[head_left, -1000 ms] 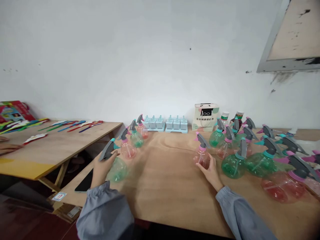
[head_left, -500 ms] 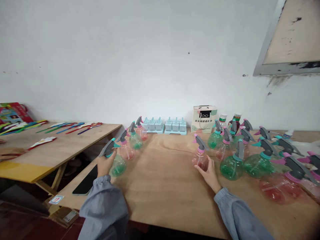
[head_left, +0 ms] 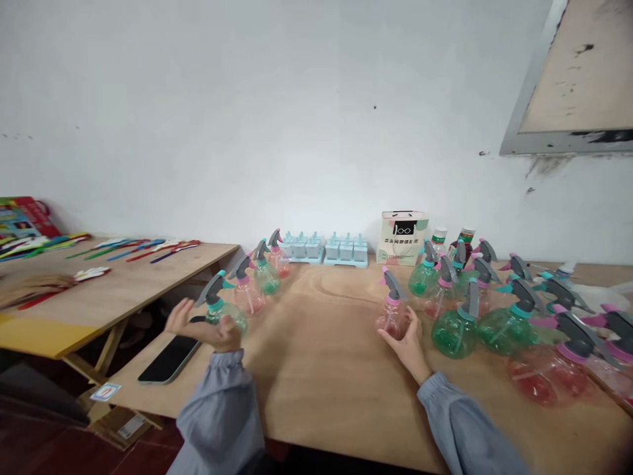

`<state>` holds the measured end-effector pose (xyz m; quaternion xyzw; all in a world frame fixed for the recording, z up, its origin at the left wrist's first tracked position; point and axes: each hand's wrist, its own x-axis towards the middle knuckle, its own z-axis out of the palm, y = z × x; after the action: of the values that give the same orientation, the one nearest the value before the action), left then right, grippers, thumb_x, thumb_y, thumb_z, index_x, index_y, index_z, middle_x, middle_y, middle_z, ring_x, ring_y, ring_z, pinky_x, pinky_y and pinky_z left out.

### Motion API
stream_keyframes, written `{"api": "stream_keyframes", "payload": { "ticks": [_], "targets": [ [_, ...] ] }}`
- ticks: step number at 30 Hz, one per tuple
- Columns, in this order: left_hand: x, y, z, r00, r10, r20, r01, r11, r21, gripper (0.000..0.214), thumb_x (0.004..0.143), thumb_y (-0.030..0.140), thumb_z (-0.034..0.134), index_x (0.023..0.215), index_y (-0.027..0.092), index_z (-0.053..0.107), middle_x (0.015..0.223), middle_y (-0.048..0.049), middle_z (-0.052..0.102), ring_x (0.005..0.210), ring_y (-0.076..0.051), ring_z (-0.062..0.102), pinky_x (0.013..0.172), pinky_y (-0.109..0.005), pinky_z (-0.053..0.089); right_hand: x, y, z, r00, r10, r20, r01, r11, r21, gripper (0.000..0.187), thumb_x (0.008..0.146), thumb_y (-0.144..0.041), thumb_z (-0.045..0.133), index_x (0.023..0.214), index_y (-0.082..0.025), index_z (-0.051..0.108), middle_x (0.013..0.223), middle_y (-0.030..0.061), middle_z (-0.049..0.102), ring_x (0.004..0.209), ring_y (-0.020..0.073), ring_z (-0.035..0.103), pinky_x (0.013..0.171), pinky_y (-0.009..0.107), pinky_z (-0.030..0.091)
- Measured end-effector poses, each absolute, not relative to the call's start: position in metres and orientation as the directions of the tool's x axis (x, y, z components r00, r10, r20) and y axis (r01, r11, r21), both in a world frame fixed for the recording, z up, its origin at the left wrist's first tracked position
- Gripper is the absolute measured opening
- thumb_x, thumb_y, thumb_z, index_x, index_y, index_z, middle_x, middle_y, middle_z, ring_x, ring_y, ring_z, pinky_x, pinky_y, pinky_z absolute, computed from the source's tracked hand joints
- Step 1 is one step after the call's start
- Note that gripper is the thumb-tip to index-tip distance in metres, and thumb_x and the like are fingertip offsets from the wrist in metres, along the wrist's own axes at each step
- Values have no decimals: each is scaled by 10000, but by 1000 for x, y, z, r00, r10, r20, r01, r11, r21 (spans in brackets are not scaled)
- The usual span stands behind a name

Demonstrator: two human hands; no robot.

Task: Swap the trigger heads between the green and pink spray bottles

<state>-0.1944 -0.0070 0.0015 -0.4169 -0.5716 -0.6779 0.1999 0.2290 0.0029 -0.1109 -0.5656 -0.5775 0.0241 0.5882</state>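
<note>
My left hand (head_left: 208, 328) is open, palm turned up and fingers apart, just in front of a green spray bottle (head_left: 230, 315) with a grey and teal trigger head. Part of that bottle is hidden behind the hand. Behind it, a pink spray bottle (head_left: 248, 297), another green one (head_left: 268, 277) and another pink one (head_left: 281, 262) run back in a row. My right hand (head_left: 408, 340) has its thumb and fingers around the lower body of a pink spray bottle (head_left: 392, 318), which stands upright on the wooden table (head_left: 326, 389).
Several green and pink spray bottles (head_left: 455, 333) crowd the right side. Pale blue ice-pop molds (head_left: 346, 252) and a paper bag (head_left: 401, 239) stand by the wall. A phone (head_left: 169, 359) lies at left. Another person's hand (head_left: 37, 288) rests on the neighbouring table (head_left: 133, 280).
My left hand has let go of the green spray bottle's neck, opened and drawn back toward me, uncovering more of the phone. My right hand remains on its pink spray bottle.
</note>
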Motion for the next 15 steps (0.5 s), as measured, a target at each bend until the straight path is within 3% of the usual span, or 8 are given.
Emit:
{"api": "stream_keyframes", "payload": {
  "ticks": [1, 2, 5, 8, 12, 15],
  "targets": [
    [-176, -9, 5, -552, 111, 826, 762, -334, 554, 772, 749, 742, 365, 1218, 129, 346, 1269, -209, 393, 1301, -417, 368, 1118, -561, 249, 228, 3, -111, 319, 682, 658, 647, 351, -677, 1045, 641, -822, 642, 1389, -146, 367, 1188, 154, 496, 1143, 348, 500, 1017, 566, 404],
    [-154, -11, 8, -462, 172, 870, 760, -429, 489, 698, 754, 728, 409, 1152, 153, 414, 1185, -182, 468, 1213, -390, 465, 1082, -542, 318, 227, 3, -111, 301, 685, 663, 664, 348, -662, 1017, 646, -820, 641, 1373, -154, 389, 1184, 151, 494, 1147, 350, 494, 1020, 568, 400],
    [-80, -15, 13, -151, 566, 810, 619, -585, 524, 496, 778, 586, 591, 1112, 222, 544, 1134, -142, 596, 1154, -356, 549, 1079, -513, 344, 223, 2, -111, 248, 697, 673, 670, 379, -638, 932, 684, -793, 637, 1345, -175, 416, 1217, 152, 479, 1185, 351, 477, 1036, 562, 395],
    [-9, -14, 8, -12, 768, 640, 462, -563, 685, 676, 674, 505, 775, 1244, 236, 529, 1328, -156, 568, 1315, -376, 464, 1149, -536, 259, 217, 3, -113, 219, 701, 678, 632, 427, -646, 920, 690, -767, 659, 1350, -186, 391, 1231, 148, 470, 1202, 350, 483, 1040, 559, 407],
    [51, -8, -7, 69, 868, 492, 253, -492, 833, 1015, 556, 467, 871, 1414, 210, 394, 1483, -198, 434, 1394, -408, 383, 1146, -545, 268, 208, 1, -116, 174, 710, 682, 598, 475, -646, 873, 712, -700, 691, 1345, -187, 380, 1232, 150, 472, 1194, 350, 509, 1024, 563, 432],
    [69, -6, -13, 88, 873, 479, 198, -487, 851, 918, 633, 415, 832, 1417, 227, 393, 1429, -180, 483, 1290, -368, 500, 1106, -518, 336, 205, -5, -113, 127, 717, 685, 574, 510, -641, 730, 776, -610, 670, 1312, -184, 417, 1196, 139, 502, 1154, 329, 545, 1005, 550, 457]
  ]
}}
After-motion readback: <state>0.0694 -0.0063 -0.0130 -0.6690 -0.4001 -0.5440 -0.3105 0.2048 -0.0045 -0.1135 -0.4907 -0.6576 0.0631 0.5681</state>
